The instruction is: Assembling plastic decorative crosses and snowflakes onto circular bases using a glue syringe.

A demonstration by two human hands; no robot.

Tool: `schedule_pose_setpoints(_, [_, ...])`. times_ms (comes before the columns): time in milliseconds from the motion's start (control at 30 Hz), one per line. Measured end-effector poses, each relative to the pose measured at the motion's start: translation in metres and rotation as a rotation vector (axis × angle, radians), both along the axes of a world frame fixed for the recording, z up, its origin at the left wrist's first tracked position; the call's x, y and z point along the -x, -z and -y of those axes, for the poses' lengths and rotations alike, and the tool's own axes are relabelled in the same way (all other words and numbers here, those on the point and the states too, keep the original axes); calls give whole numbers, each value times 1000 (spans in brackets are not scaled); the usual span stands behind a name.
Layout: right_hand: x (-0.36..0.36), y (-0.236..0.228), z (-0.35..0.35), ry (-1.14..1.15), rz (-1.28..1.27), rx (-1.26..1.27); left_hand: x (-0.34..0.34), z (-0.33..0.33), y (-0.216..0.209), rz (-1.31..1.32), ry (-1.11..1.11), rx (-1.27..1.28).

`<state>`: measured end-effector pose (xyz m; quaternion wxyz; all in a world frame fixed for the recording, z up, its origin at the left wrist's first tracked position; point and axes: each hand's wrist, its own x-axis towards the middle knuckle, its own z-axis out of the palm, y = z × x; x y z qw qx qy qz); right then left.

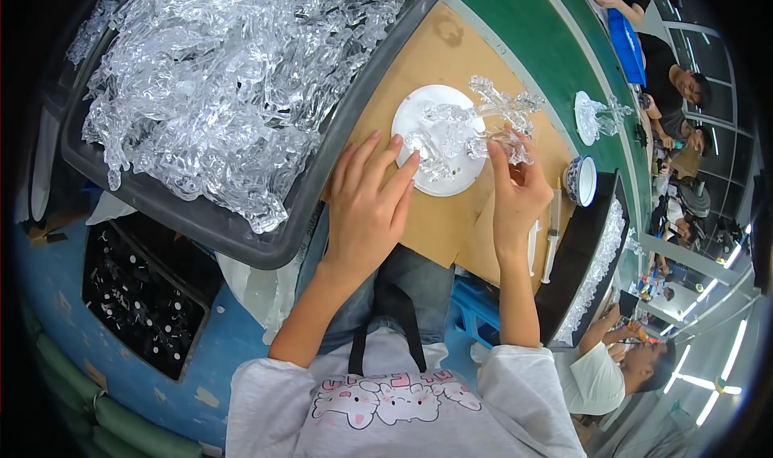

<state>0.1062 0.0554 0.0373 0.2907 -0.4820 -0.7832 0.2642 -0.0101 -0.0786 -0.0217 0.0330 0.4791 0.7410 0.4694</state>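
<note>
A round white plate point(420, 103) lies on a brown cardboard sheet point(419, 51), with clear branching plastic pieces point(451, 128) standing up over it. My right hand point(522, 200) is at the plate's right side, thumb and fingers pinched on a clear plastic piece point(506, 145). Whether that piece is joined to the others, I cannot tell. At the plate's left edge, my left hand point(366, 204) lies with fingers stretched and apart, holding nothing.
A black tub point(266, 252) heaped with clear plastic pieces stands at the left. To the right are a syringe-like tool point(553, 232), a blue-and-white cup point(580, 180) and a black bin point(555, 297). Another clear assembly point(592, 118) stands on the green table point(515, 11). Co-workers sit beyond.
</note>
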Motion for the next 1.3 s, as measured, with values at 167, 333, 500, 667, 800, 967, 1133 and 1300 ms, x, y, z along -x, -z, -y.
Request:
schedule_pose_setpoints(167, [6, -7, 6, -60, 71, -121, -1, -1, -3, -3, 1, 1])
schedule_pose_setpoints(333, [6, -3, 8, -142, 162, -265, -2, 0, -2, -41, -7, 21])
schedule_pose_setpoints(500, [-3, 2, 3, -71, 205, -205, -4, 0, -2, -65, -13, 17])
schedule_pose_setpoints(667, [2, -2, 5, -73, 93, -105, -3, 1, 2, -85, 3, 16])
schedule_pose_setpoints(800, [0, 0, 2, -98, 175, -189, -4, 0, -1, -84, 3, 28])
schedule_pose_setpoints(967, [7, -4, 4, -25, 132, 22, -4, -1, 1, -96, -3, 33])
schedule_pose_setpoints(1133, [-5, 15, 1, -102, 91, -106, -5, 0, 1, -104, 0, 42])
schedule_pose_setpoints(1300, [-1, 8, 5, -108, 97, -81, -3, 2, 2, -104, 4, 46])
